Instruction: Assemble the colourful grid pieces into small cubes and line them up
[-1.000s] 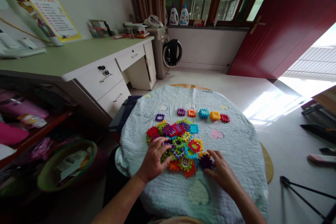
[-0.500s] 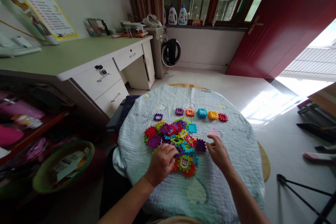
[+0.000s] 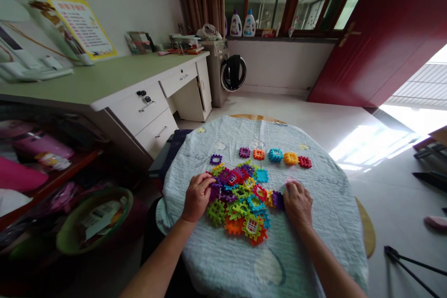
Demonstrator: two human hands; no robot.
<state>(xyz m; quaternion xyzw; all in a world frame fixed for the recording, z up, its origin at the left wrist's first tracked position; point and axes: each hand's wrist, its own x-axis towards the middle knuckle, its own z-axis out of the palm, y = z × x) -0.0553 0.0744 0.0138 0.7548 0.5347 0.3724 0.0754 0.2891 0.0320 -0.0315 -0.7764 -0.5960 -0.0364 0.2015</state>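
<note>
My left hand is at the left edge of a heap of notched plastic building tiles. Its thumb and fingers are pinched together on a red tile, which they mostly cover. To the right of the heap, my right hand is low over the cloth with its fingers curled. Whether anything is under those fingers is hidden. A dark purple tile lies right beside its thumb side. The heap mixes green, purple, orange, blue, yellow and red tiles, and a green window tile lies at its near end.
Beyond the heap stands a row of tiles: purple, orange, a blue stack, a yellow stack and red. A purple frame tile lies left. A pale cloth covers the round table.
My left hand has moved left and away from me, from the heap's near side to its left edge. My right hand's spread fingers have curled down. The view has shifted slightly.
</note>
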